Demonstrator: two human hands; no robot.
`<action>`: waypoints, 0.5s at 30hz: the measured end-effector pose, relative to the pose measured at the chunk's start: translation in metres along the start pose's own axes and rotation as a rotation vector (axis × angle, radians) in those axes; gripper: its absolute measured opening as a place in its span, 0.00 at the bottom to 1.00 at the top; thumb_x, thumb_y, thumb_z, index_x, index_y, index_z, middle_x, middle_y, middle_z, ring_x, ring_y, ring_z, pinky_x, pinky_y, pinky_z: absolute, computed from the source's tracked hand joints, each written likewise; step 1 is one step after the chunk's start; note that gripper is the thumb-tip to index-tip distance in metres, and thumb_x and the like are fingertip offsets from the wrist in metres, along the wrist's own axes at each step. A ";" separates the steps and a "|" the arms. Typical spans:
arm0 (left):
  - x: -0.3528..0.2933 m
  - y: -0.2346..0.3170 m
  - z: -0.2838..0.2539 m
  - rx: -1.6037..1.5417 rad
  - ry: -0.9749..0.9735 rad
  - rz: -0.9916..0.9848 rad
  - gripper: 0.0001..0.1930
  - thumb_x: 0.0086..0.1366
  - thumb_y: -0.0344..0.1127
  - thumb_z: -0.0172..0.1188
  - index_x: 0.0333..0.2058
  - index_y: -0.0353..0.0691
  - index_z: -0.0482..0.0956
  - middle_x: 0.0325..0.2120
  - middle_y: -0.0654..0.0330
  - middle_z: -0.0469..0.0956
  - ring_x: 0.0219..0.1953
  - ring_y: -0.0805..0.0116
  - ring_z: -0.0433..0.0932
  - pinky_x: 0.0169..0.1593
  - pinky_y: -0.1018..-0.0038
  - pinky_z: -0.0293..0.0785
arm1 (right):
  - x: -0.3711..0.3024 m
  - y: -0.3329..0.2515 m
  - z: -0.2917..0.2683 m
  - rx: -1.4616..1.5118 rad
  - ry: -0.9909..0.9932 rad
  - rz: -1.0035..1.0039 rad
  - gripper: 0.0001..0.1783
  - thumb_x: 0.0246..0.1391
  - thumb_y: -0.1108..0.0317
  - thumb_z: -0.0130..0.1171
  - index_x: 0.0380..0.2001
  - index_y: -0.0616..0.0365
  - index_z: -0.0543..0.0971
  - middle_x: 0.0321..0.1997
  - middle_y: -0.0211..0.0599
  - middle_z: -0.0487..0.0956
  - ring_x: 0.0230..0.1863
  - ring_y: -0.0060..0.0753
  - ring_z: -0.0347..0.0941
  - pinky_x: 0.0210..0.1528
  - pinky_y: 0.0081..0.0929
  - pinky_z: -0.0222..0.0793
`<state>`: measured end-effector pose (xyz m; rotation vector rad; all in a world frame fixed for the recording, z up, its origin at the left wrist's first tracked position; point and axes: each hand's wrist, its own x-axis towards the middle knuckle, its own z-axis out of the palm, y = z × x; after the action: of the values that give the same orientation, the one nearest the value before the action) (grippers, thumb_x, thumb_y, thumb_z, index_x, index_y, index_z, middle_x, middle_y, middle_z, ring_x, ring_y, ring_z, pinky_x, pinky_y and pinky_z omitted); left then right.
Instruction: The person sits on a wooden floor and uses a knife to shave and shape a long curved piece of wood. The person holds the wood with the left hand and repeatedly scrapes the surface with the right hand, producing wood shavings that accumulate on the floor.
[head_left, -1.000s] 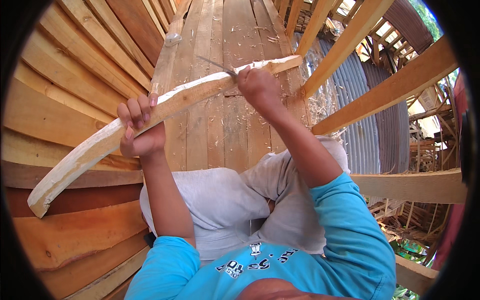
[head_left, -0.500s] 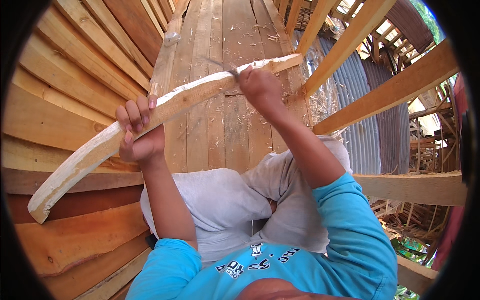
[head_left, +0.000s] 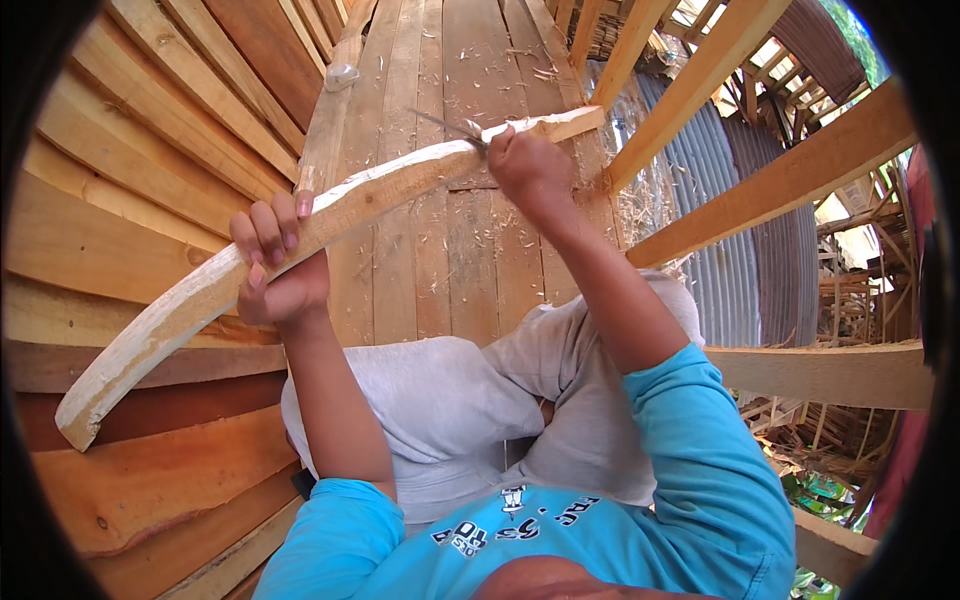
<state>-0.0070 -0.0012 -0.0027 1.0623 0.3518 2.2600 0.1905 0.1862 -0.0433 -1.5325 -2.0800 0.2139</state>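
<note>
A long, curved piece of wood (head_left: 390, 183) with a pale shaved upper side slants from the lower left up toward the far right. My left hand (head_left: 275, 250) is closed around its left half, thumb below and fingers over the top. Farther along, my right hand (head_left: 532, 178) is a fist on the handle of a knife (head_left: 448, 124); the handle itself is hidden in my fingers. The thin blade sticks out to the left, lying across the wood's upper edge. The wood's far end rests near the railing.
Wood shavings litter the plank floor (head_left: 470, 240). A plank wall (head_left: 130, 210) runs along the left. On the right stand railing posts (head_left: 690, 90) with corrugated metal sheets (head_left: 770, 220) beyond. A small clear plastic object (head_left: 341, 77) lies at the far left.
My right hand has shifted slightly right along the wood with the knife, whose blade shows more sharply now. My left hand and the wood have stayed nearly still.
</note>
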 end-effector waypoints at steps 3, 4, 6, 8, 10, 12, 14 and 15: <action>0.003 0.004 -0.005 0.008 -0.008 0.016 0.19 0.44 0.42 0.63 0.23 0.54 0.57 0.19 0.72 0.56 0.27 0.75 0.57 0.47 0.72 0.58 | -0.002 -0.008 -0.003 -0.016 -0.054 -0.104 0.32 0.63 0.54 0.39 0.15 0.62 0.80 0.18 0.55 0.78 0.22 0.60 0.77 0.31 0.52 0.75; 0.001 0.005 -0.003 0.019 0.001 0.014 0.19 0.44 0.42 0.63 0.23 0.54 0.57 0.19 0.72 0.56 0.27 0.75 0.57 0.47 0.72 0.58 | -0.016 -0.021 -0.015 -0.002 -0.114 -0.161 0.32 0.63 0.53 0.39 0.16 0.62 0.80 0.18 0.55 0.78 0.23 0.60 0.78 0.32 0.52 0.75; 0.000 0.007 -0.002 0.042 0.023 0.016 0.19 0.44 0.42 0.63 0.23 0.54 0.57 0.19 0.72 0.55 0.27 0.75 0.57 0.48 0.72 0.58 | -0.013 -0.016 -0.006 0.015 -0.115 -0.185 0.31 0.63 0.53 0.39 0.16 0.61 0.81 0.19 0.54 0.78 0.23 0.59 0.78 0.31 0.51 0.75; 0.002 -0.001 0.006 0.026 0.029 0.005 0.19 0.44 0.42 0.63 0.23 0.54 0.57 0.19 0.72 0.55 0.27 0.75 0.57 0.48 0.72 0.58 | 0.017 0.030 0.017 -0.006 0.031 -0.089 0.30 0.62 0.55 0.41 0.15 0.59 0.81 0.18 0.51 0.79 0.22 0.57 0.78 0.28 0.51 0.74; 0.001 0.003 -0.001 0.015 0.016 0.008 0.19 0.44 0.42 0.63 0.23 0.54 0.57 0.19 0.72 0.55 0.27 0.75 0.57 0.48 0.72 0.58 | 0.007 0.010 0.002 -0.001 -0.065 -0.109 0.30 0.63 0.54 0.40 0.15 0.60 0.81 0.18 0.52 0.79 0.23 0.59 0.77 0.30 0.51 0.75; -0.002 0.007 -0.005 0.033 0.023 0.009 0.19 0.44 0.43 0.63 0.23 0.54 0.58 0.19 0.72 0.55 0.27 0.75 0.57 0.48 0.72 0.58 | -0.017 -0.019 -0.015 0.009 -0.145 -0.141 0.31 0.63 0.54 0.39 0.14 0.60 0.80 0.19 0.53 0.79 0.24 0.60 0.78 0.32 0.51 0.75; -0.002 0.009 -0.003 0.057 0.023 -0.004 0.19 0.44 0.43 0.65 0.23 0.55 0.59 0.18 0.74 0.56 0.27 0.76 0.58 0.50 0.73 0.58 | -0.009 -0.010 -0.013 -0.011 -0.204 -0.095 0.30 0.63 0.54 0.38 0.23 0.63 0.82 0.26 0.58 0.80 0.29 0.61 0.79 0.36 0.52 0.75; -0.003 0.007 -0.001 0.050 0.017 -0.018 0.19 0.44 0.43 0.64 0.23 0.55 0.59 0.18 0.74 0.56 0.27 0.76 0.58 0.50 0.73 0.58 | 0.009 0.020 0.002 -0.001 -0.134 0.000 0.29 0.63 0.54 0.38 0.26 0.65 0.82 0.29 0.61 0.80 0.31 0.63 0.78 0.37 0.53 0.75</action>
<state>-0.0094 -0.0082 -0.0019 1.0615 0.4255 2.2562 0.2042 0.2020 -0.0505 -1.5563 -2.1831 0.3239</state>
